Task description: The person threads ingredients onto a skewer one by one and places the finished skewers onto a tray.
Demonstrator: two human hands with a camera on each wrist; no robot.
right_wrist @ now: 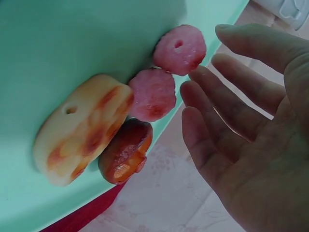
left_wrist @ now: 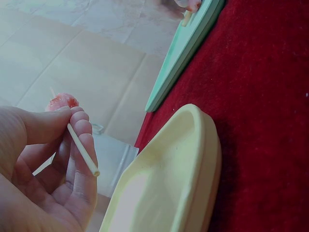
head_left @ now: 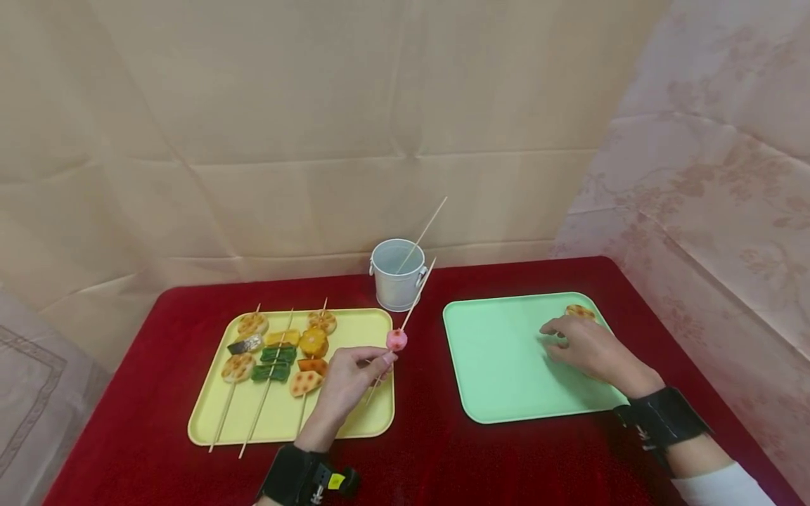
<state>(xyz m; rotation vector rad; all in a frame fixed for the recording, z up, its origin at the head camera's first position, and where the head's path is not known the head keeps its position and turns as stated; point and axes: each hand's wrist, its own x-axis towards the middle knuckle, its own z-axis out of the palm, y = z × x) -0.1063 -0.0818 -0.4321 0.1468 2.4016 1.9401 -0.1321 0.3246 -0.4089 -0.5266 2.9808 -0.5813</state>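
Over the right edge of the yellow tray (head_left: 363, 323), my left hand (head_left: 348, 379) pinches a thin wooden skewer (head_left: 419, 292) that slants up and away. One round pink food piece (head_left: 396, 340) is threaded on it, just above the fingertips. My right hand (head_left: 595, 348) hovers over the right side of the green tray (head_left: 500, 365), fingers apart and holding nothing. Close by its fingertips in the right wrist view lie two pink pieces (right_wrist: 152, 95), a pale piece with brown grill marks (right_wrist: 72, 130) and a glossy brown piece (right_wrist: 128, 152). The head view hides most of these behind the hand.
On the yellow tray lie three loaded skewers, among them one with folded green pieces (head_left: 275, 362). A white metal bucket (head_left: 397, 284) stands behind, between the trays, with a bare skewer (head_left: 432, 221) leaning in it. Red cloth (head_left: 424, 450) covers the table.
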